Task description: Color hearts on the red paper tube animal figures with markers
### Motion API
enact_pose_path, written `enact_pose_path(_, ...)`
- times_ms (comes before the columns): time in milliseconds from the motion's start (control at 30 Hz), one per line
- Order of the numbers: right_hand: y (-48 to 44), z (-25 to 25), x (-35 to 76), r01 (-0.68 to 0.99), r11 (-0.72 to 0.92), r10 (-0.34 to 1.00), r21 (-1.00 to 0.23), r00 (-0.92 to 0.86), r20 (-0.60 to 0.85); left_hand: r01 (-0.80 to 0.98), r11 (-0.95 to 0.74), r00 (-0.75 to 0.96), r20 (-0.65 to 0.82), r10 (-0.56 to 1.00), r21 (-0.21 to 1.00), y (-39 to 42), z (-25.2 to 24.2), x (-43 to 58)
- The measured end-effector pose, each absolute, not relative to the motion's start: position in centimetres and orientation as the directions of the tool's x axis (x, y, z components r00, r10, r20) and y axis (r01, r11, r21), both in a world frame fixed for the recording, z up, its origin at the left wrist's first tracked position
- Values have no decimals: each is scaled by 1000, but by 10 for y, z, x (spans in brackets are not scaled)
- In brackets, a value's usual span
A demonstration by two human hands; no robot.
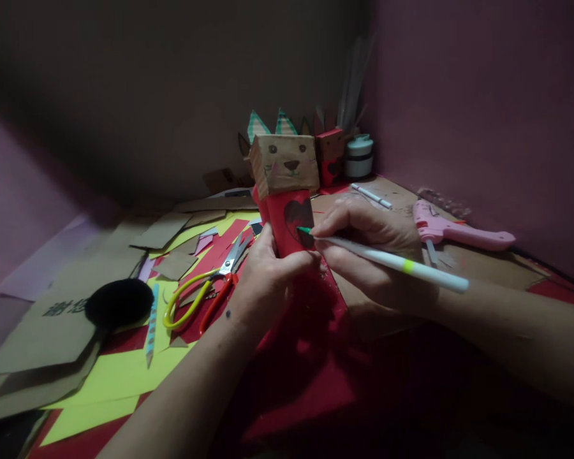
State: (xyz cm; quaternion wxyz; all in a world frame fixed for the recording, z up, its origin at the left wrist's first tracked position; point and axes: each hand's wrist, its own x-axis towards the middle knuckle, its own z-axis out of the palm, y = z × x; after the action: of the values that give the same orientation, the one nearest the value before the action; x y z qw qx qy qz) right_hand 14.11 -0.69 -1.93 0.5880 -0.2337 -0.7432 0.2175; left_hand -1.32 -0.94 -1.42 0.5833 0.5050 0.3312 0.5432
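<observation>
My left hand [268, 271] is wrapped round the base of a red paper tube figure [291, 217] and keeps it upright. The figure has a brown cardboard cat head [284, 163] with green striped ears and a drawn face. A dark heart shape [300, 217] sits on the red body. My right hand [368, 245] grips a white marker [397, 261] with a green tip, and the tip touches the heart's lower right edge.
Scissors with yellow and red handles [205, 290] lie left of my left hand among red, yellow and brown paper scraps. A black round object [119, 303] rests at left. A pink glue gun [452, 231] lies at right. A second red figure [330, 153], a white jar [358, 156] and a pen [370, 195] stand behind.
</observation>
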Motion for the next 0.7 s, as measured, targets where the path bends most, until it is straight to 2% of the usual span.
enact_pose_path(167, -7, -19, 139, 92, 802, 597, -590, -157, 787, -298, -117, 205, 184, 961, 947, -10, -15, -15)
enact_pose_path(333, -9, -18, 141, 103, 803, 594, -587, -201, 779, -284, -109, 200, 170, 965, 952, -8, -17, -17)
enact_pose_path(500, -7, -19, 141, 105, 812, 584, -574, -139, 800, -313, -94, 189, 159, 969, 945, -8, -16, -15)
enact_pose_path(700, -6, -20, 139, 77, 808, 588, -585, -188, 787, -333, -91, 189, 161, 969, 939, -8, -15, -15)
